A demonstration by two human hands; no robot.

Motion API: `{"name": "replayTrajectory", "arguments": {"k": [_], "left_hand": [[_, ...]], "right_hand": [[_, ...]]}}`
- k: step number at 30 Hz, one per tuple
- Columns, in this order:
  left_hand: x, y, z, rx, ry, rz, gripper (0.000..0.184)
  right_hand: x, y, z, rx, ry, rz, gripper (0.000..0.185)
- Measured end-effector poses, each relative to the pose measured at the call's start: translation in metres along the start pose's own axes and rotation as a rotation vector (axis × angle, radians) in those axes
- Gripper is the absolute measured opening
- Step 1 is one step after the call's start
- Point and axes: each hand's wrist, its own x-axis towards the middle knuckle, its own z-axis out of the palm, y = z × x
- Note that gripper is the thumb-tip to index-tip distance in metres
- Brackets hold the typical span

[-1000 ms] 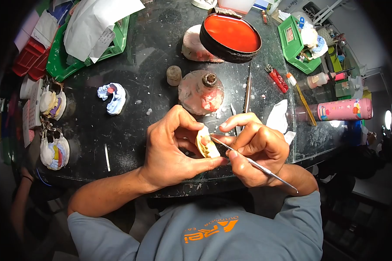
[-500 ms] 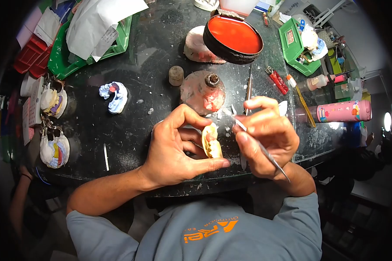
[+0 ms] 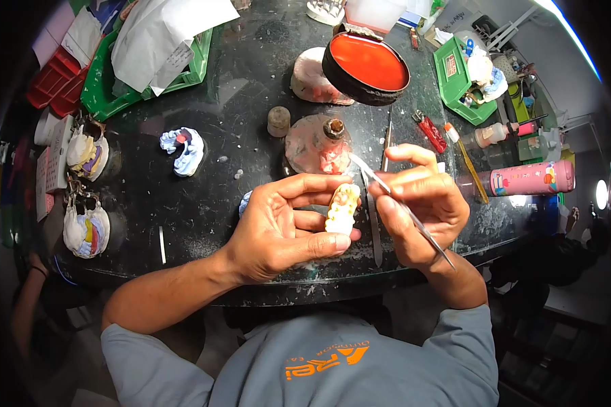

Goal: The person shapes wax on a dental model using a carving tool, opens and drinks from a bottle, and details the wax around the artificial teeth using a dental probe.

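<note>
left hand (image 3: 268, 229) pinches the cast (image 3: 342, 209), long axis pointing forward. right hand (image 3: 433, 203), just beside it, pinches the tool (image 3: 428, 236).

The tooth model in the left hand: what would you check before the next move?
1. Tooth model held securely: ok, it sits between the left hand's thumb and fingers.
2. Metal tool in hand: ok, the right hand holds it.
3. Tool tip off the model: ok, they appear apart.
4. Space between the hands uncluttered: not ok, a thin blade lies there.
5. Glass bottle lit: cannot tell, no flame is discernible.
</note>
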Motion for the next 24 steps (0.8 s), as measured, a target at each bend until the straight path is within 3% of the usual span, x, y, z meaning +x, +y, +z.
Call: {"name": "replayTrajectory", "arguments": {"k": [24], "left_hand": [[-0.0004,0.0015,0.001,0.084,0.017,0.055,0.069]], "right_hand": [[-0.0034,-0.0081,0.0033,-0.118,-0.148,-0.125,0.028]]}}
